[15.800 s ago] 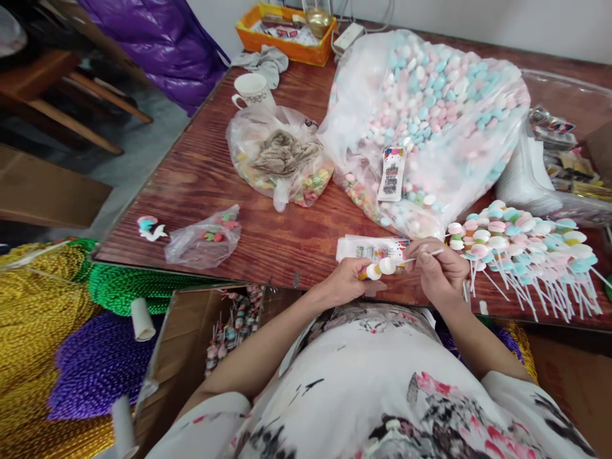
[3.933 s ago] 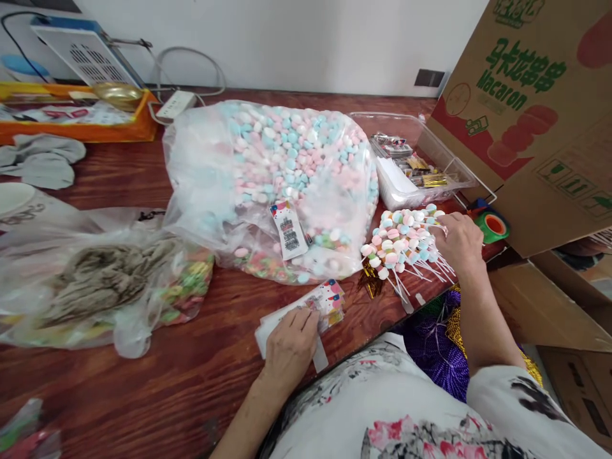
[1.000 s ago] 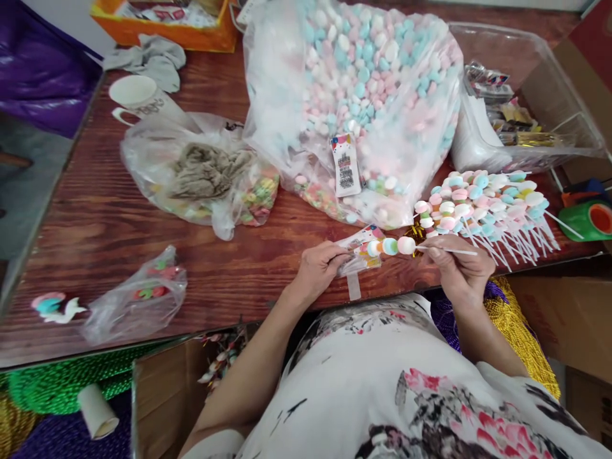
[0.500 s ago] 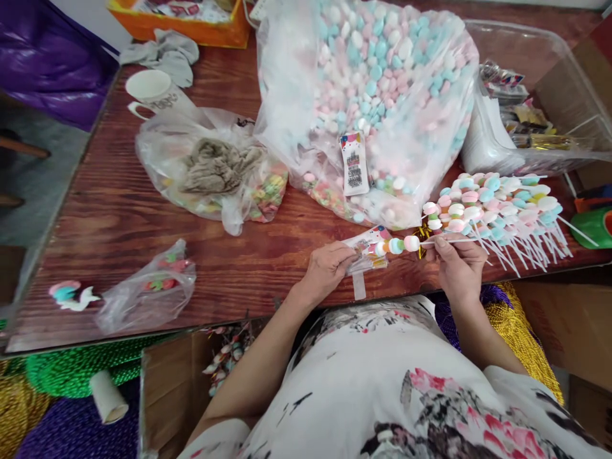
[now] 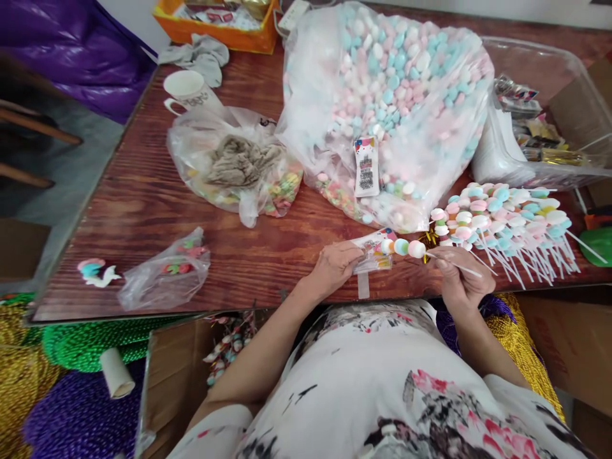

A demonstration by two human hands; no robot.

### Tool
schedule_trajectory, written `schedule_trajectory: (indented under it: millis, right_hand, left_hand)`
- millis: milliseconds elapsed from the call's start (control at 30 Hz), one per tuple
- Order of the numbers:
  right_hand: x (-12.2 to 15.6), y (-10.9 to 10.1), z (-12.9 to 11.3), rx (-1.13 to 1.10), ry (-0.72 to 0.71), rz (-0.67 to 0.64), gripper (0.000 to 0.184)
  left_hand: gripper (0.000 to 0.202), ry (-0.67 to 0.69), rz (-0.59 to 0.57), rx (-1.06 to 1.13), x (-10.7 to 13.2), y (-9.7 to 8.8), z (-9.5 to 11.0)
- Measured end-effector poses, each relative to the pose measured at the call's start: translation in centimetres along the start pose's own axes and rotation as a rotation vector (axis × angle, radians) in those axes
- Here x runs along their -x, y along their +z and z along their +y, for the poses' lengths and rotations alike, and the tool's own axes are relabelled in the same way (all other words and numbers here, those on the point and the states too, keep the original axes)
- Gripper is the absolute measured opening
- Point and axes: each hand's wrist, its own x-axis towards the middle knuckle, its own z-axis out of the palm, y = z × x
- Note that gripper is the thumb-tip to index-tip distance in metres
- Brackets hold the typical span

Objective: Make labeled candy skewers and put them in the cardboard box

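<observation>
The right hand (image 5: 459,275) pinches the skewer (image 5: 402,247) by its stick, long axis left-right over the tabletop (image 5: 239,255) edge, candy end at the sleeve (image 5: 368,261) pinched in the left hand (image 5: 335,266).

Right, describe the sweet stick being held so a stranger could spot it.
Find the big clear bag of pastel sweets on the table. At the table's near edge below it, the right hand pinches one stick of sweets. Unlike the pile of sticks to its right, it is in hand, tip at the wrapper in the left hand.
</observation>
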Motion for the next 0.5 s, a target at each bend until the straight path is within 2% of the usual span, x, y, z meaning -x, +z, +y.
schedule_trajectory:
  millis: [167, 500]
  right_hand:
    - [-0.1, 0.4, -0.5, -0.051, 0.162, 0.091, 0.012]
    - [1.7, 0.0, -0.3, -0.026, 0.177, 0.125, 0.009]
  left_hand:
    - [0.021, -0.025, -0.014, 0.019, 0.2, 0.2, -0.2]
    - [0.019, -0.155, 0.026, 0.128, 0.1, -0.1, 0.2]
